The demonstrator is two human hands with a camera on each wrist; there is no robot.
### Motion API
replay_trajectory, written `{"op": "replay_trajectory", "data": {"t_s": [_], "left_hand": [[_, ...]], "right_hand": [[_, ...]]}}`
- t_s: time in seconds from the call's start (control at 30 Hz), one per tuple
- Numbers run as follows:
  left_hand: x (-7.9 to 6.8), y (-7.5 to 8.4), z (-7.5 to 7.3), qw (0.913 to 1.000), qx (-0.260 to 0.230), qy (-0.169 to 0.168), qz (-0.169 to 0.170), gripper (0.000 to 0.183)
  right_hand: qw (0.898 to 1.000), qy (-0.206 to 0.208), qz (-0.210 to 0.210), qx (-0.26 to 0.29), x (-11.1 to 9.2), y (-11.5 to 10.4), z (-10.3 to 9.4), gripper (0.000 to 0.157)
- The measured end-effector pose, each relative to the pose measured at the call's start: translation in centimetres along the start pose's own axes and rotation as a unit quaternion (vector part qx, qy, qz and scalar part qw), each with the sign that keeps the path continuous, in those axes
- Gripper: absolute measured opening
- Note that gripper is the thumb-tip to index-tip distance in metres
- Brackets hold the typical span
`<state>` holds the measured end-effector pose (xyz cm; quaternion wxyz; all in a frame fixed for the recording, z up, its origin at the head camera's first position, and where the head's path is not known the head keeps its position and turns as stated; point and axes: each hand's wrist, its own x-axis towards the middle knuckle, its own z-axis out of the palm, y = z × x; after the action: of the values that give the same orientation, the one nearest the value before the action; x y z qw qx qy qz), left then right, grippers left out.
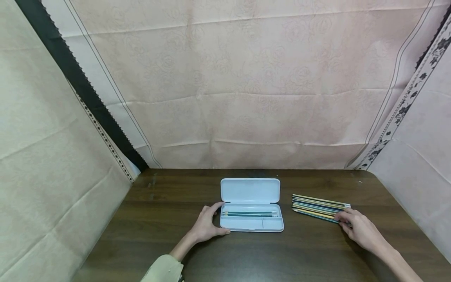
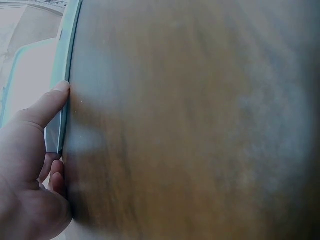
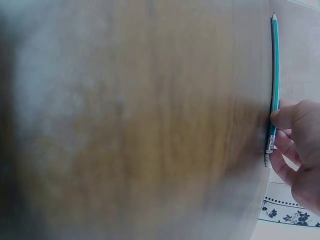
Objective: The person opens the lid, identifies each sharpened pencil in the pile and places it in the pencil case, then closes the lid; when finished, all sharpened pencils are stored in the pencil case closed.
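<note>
Right hand (image 1: 361, 229) has thumb and fingers pinched on a slim green pencil (image 3: 276, 70) near its eraser end. Pencil lies at the near side of a multicoloured pencil bunch (image 1: 318, 205), running left from the fingers, tip toward the open pale-blue rectangular case (image 1: 241, 224). Left hand (image 1: 206, 225), spread wide, grips the case's left end.

Passage: table (image 1: 260, 256) nearside of pencil case (image 1: 243, 224) | Blocked: left by left grip (image 1: 204, 226), right by pencils (image 1: 313, 205), rear by lid (image 1: 250, 190)
</note>
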<state>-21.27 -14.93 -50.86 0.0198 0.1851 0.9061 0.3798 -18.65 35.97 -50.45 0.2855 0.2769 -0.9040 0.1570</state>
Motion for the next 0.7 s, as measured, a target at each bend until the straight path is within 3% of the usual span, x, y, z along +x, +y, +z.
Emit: {"op": "replay_trajectory", "data": {"t_s": [0.7], "left_hand": [[0.11, -0.08, -0.05, 1.0, 0.0, 0.002, 0.004, 0.09]], "right_hand": [[1.0, 0.004, -0.011, 0.012, 1.0, -0.96, -0.04, 0.037]]}}
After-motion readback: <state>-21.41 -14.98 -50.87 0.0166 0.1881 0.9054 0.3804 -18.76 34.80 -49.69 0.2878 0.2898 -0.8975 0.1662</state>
